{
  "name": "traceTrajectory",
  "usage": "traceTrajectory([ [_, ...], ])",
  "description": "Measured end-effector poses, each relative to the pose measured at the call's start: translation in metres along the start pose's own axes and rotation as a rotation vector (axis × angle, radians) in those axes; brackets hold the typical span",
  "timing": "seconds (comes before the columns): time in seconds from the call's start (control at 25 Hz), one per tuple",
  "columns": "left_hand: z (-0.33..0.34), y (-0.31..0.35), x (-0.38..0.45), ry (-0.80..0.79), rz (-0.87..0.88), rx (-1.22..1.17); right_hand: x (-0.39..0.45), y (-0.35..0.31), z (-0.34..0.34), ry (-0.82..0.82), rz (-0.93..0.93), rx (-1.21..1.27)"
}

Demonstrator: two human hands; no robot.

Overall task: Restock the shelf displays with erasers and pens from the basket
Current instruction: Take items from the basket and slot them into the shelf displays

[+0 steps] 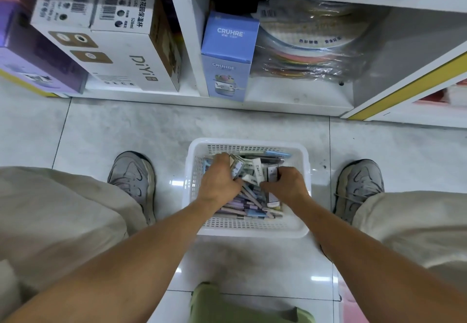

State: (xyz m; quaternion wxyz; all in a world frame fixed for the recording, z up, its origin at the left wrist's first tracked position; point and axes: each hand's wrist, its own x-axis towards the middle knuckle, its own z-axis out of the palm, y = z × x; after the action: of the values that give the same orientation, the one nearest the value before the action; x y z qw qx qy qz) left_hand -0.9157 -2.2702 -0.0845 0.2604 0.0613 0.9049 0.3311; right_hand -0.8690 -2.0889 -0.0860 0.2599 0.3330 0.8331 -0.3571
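Both hands are down inside the white basket [249, 230], which stands on the floor tiles [131, 125] between the person's two shoes.

Head view, hands. Left hand [218, 180]: fingers curled round a small bundle of wrapped erasers [238, 168], lifted a little above the heap. Right hand [286, 183]: fingers bent round a dark-wrapped eraser [272, 174]; thumb side hidden, so how firm the hold is cannot be told. Pens [249, 202], pastel, lie loose in the near half of the basket, under and between the wrists.

Step, as judged: gathering stock, erasers first; nothing placed on a shelf yet from what shows. Next move calls for lifting both handfuls clear of the basket rim without spilling, then finding the display slot. That display is not in view; the low shelf [298, 100] ahead holds only boxed goods.

Writing. White eraser sleeve [258, 171]: short word, too small to read surely. Blue box [228, 57]: "CRUHRE", twice. White carton [126, 54]: "DiYi", with "528ml" and Chinese text on its end. Bagged round packs [310, 42]: Chinese print only.
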Motion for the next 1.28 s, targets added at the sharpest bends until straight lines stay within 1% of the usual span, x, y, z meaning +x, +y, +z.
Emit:
traceTrajectory([
  [0.08,0.003,0.008,-0.002,-0.086,-0.013,-0.153,-0.005,-0.004,-0.006,-0.086,-0.042,0.183],
  [0.12,0.005,0.012,-0.003,-0.104,-0.058,-0.262,-0.008,-0.007,-0.007,-0.122,-0.071,0.268],
  [0.2,0.007,0.017,-0.004,-0.119,-0.245,-0.596,-0.012,-0.015,-0.009,-0.197,-0.133,0.368],
  [0.28,0.008,0.018,-0.006,-0.200,-0.452,-0.952,-0.013,-0.020,-0.011,-0.254,-0.164,0.383],
  [0.32,0.007,0.017,-0.007,-0.248,-0.525,-1.039,-0.013,-0.020,-0.011,-0.282,-0.167,0.379],
  [0.4,0.008,0.013,-0.009,-0.317,-0.588,-1.069,-0.013,-0.019,-0.012,-0.360,-0.177,0.370],
  [0.56,0.009,0.010,-0.008,-0.373,-0.551,-1.075,-0.015,-0.016,-0.014,-0.483,-0.218,0.408],
  [0.64,0.009,0.007,-0.006,-0.400,-0.517,-1.029,-0.015,-0.013,-0.015,-0.475,-0.235,0.413],
  [0.72,0.007,0.006,-0.005,-0.411,-0.526,-0.986,-0.013,-0.010,-0.018,-0.435,-0.235,0.403],
  [0.88,0.004,0.013,-0.006,-0.431,-0.536,-1.013,-0.010,-0.010,-0.030,-0.500,-0.225,0.419],
  [1.0,0.000,0.020,-0.008,-0.468,-0.538,-1.068,-0.011,-0.013,-0.042,-0.488,-0.253,0.397],
  [1.08,-0.003,0.026,-0.011,-0.497,-0.502,-1.086,-0.015,-0.018,-0.047,-0.496,-0.259,0.407],
  [1.2,-0.011,0.032,-0.015,-0.523,-0.427,-1.096,-0.025,-0.027,-0.052,-0.533,-0.286,0.355],
  [1.28,-0.022,0.035,-0.019,-0.536,-0.374,-1.104,-0.032,-0.034,-0.059,-0.584,-0.313,0.370],
])
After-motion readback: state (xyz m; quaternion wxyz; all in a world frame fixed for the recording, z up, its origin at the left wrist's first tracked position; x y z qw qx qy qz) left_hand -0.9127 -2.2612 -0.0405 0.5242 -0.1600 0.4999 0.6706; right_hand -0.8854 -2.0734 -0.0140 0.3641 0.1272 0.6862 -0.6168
